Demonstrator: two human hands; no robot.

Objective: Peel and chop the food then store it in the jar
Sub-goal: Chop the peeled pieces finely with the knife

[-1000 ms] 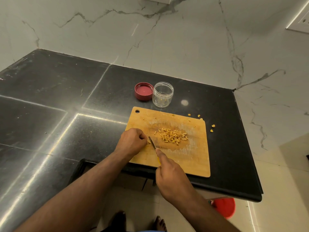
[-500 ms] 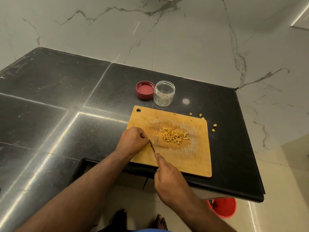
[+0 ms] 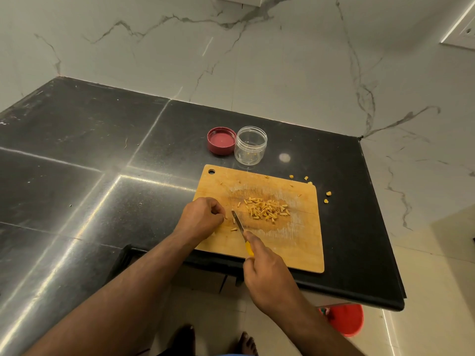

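Two hands share the cutting board (image 3: pixel 295 253): left hand (image 3: pixel 203 218) pinches the last food stub (image 3: pixel 225 217) steady, right hand (image 3: pixel 267 276) grips the knife (image 3: pixel 238 223) slicing beside it, chopped pile (image 3: pixel 266 210) waiting near the open jar (image 3: pixel 250 145).

text: none legible | labels: none | brands: none | numbers: none | signs: none

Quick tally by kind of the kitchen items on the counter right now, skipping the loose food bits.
Jar: 1
Lid: 1
Cutting board: 1
Knife: 1
Total: 4
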